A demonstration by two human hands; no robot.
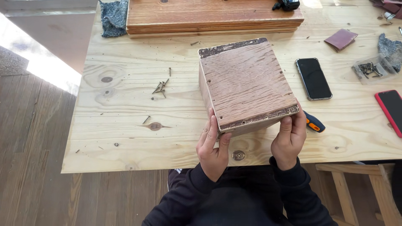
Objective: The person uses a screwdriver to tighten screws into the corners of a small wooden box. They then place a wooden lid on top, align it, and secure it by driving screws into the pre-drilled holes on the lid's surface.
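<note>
A reddish-brown wooden box (247,81) with a rough top panel and small screw holes along its edges rests tilted on the pale plywood table (125,138). My left hand (212,147) grips its near left corner, fingers up along the side. My right hand (289,140) clasps the near right corner, thumb on the front edge. Both sleeves are dark. A tool with an orange and black handle (314,122) pokes out from behind my right hand.
Loose screws (161,86) lie left of the box. Stacked reddish boards (213,19) lie at the back, with a blue-grey cloth (113,17) beside them. To the right are a black phone (313,78), a red phone (391,111), a clear tray of screws (372,68) and sandpaper (341,39).
</note>
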